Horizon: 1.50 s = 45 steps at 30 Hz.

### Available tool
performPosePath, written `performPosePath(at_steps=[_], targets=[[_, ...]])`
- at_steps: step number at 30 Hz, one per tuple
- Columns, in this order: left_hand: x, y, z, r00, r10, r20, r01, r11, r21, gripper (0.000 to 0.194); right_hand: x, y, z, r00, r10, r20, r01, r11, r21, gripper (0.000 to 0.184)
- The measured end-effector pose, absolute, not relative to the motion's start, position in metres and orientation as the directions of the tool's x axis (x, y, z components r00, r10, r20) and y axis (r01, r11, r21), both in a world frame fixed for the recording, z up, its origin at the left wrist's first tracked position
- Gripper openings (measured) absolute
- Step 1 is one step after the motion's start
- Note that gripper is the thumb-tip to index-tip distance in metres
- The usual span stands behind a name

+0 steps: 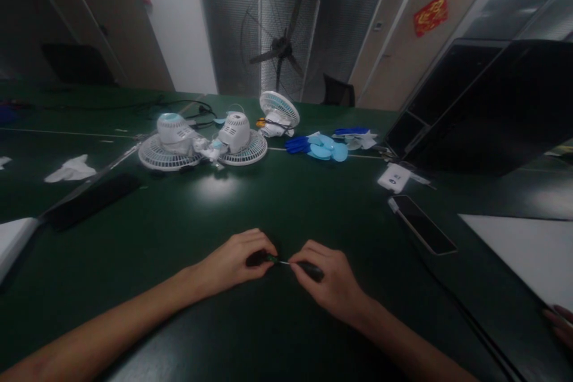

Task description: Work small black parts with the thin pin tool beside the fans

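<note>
Three white fans (pixel 236 131) sit on the green surface (pixel 170 221) as the left hand (pixel 235 258) pinches one small dark piece (pixel 271 258) and the right hand (pixel 331 277), fingers curled closed, grips one dark-handled tool (pixel 312 270), its shaft at the piece; one phone (pixel 423 225) lies right.

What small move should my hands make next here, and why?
Probably hold your left hand steady and check the alignment of the dark-handled tool in your right hand. Its thin shaft points at the small green item between your left fingertips, but whether they're properly seated is too small to tell.
</note>
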State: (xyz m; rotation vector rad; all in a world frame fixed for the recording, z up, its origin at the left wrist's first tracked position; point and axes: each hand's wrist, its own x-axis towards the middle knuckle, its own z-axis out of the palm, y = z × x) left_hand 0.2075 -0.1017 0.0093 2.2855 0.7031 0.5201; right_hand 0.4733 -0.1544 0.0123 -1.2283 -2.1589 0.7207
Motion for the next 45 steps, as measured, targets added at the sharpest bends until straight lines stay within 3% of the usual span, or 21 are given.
performPosePath(at_steps=[7,17,26,36,41,45], targets=[[0.209,-0.101,0.011,0.787,0.587,0.191,0.303,-0.637,0.709,0.015,0.469,-0.152,0.011,-0.402,0.889,0.217,0.480,0.407,-0.777,0.012],[0.203,-0.095,0.005,0.702,0.687,0.190,0.380,-0.586,0.715,0.014,0.473,-0.153,0.019,-0.338,0.918,0.208,0.495,0.361,-0.790,0.013],[0.091,-0.008,0.009,0.333,0.923,0.191,0.756,-0.382,0.532,0.036,0.475,-0.153,0.016,-0.341,0.916,0.210,0.484,0.363,-0.796,0.013],[-0.023,0.014,-0.009,-0.086,0.911,0.404,0.952,-0.044,0.301,0.053,0.477,-0.154,0.018,-0.361,0.909,0.207,0.481,0.371,-0.794,0.015],[-0.013,0.012,-0.004,-0.058,0.910,0.410,0.975,-0.036,0.220,0.047,0.477,-0.154,0.017,-0.360,0.910,0.204,0.486,0.370,-0.791,0.015],[0.033,0.003,0.010,0.140,0.921,0.365,0.953,-0.226,0.203,0.039,0.478,-0.153,0.016,-0.361,0.914,0.187,0.485,0.356,-0.799,0.015]])
